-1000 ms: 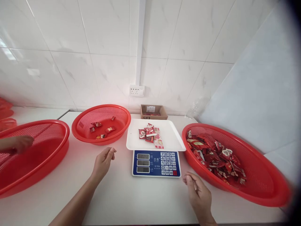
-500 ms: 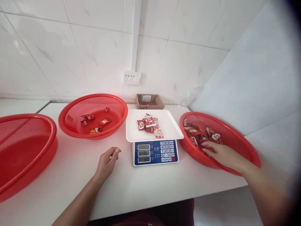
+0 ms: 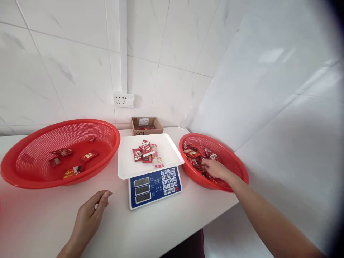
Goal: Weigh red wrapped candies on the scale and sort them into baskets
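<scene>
My right hand (image 3: 215,169) reaches into the red basket (image 3: 236,168) on the right, palm down on a pile of red snack packets (image 3: 197,154); its fingertips are buried among them. My left hand (image 3: 90,215) rests on the white counter left of the scale, fingers loosely curled, holding nothing. Between the hands stands a blue-faced digital scale (image 3: 155,185) whose white tray (image 3: 127,165) carries a few snack packets (image 3: 146,152).
A large red basket (image 3: 16,172) on the left holds several scattered packets (image 3: 72,159). A small cardboard box (image 3: 146,125) sits against the tiled wall under a power socket (image 3: 124,100). The counter's front edge runs just below the scale.
My right hand has gone from the counter into the right basket and onto the packets. The view has swung to the right. My left hand has stayed on the counter.
</scene>
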Available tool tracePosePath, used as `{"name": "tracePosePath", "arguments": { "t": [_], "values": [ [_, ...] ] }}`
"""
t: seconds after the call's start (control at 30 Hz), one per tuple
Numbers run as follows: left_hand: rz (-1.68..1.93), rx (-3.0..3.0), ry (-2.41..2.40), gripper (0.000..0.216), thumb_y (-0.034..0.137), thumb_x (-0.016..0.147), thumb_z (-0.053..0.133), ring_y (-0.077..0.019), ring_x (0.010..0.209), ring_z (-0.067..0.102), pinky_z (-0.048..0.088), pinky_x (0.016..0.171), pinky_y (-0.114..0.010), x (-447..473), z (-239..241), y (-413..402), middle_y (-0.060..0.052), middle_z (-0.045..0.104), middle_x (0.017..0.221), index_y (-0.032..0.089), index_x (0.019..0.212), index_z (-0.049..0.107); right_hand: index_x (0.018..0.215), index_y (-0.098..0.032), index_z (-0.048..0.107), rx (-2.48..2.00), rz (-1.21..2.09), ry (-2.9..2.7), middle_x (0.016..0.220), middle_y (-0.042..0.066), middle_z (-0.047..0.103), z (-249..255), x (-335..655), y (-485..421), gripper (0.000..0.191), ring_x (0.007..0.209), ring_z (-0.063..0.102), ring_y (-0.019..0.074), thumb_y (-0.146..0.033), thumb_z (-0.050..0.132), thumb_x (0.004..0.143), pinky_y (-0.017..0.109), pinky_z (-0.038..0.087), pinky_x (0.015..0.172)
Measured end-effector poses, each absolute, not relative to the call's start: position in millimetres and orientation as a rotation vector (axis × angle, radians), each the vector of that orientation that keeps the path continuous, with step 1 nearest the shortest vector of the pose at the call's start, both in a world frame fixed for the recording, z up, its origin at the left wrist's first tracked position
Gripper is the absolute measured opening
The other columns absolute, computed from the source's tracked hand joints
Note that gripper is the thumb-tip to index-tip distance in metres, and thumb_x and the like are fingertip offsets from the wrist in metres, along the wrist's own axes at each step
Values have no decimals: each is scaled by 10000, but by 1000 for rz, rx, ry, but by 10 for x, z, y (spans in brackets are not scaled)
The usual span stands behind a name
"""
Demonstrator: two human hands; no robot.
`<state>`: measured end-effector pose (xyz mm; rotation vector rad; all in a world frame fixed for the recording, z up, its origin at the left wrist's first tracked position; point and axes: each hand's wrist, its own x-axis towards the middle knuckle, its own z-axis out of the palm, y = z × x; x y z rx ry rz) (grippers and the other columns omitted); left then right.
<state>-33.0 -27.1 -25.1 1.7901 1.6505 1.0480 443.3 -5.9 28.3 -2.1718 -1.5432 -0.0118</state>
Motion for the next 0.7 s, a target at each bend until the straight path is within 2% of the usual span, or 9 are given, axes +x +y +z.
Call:
{"name": "tracePosePath", "arguments": {
  "t": [0.17,0.33,0.43,0.53,0.63,0.7],
  "values": [
    [1001,1789,1665,404,580,782,413,-146,563,585,460,518,-208,-373,-308,-244,22,577,585,232,777,619,703,-200,620,-2265,223,-1571,621,0,646,536,4609,-2,113,547,572,141,-234,542,777,231,372,507],
    [1018,1773,1690,420,589,777,405,-138,553,570,450,513,-202,-384,-343,-232,24,567,587,225,770,614,1066,-192,578,-2260,305,-1468,977,70,682,647,4551,-34,299,788,646,169,-354,433,860,254,469,642],
    [1019,1771,1680,421,590,774,404,-138,557,564,444,516,-204,-381,-347,-228,23,562,593,225,772,614,1289,-227,465,-2136,527,-1676,1238,77,583,604,4336,-44,491,1067,580,198,-418,483,837,275,469,832],
    [1022,1767,1675,421,591,771,404,-141,573,567,446,530,-206,-387,-351,-217,21,560,601,224,782,610,1350,-307,425,-2071,762,-2015,1423,29,410,523,4162,-32,527,1279,393,259,-349,491,829,385,340,1021],
    [1025,1763,1661,419,592,766,406,-142,582,567,449,542,-206,-400,-354,-204,21,553,600,222,780,601,1321,-409,439,-2268,769,-2074,1506,-55,240,475,4108,-8,511,1345,263,314,-276,456,827,504,244,1054],
    [1032,1751,1670,424,597,763,405,-143,583,567,449,541,-206,-411,-351,-199,20,549,599,220,775,599,1271,-423,487,-2365,724,-2082,1495,-55,268,487,4124,3,510,1304,340,313,-245,495,793,475,304,1021]
  ]
}}
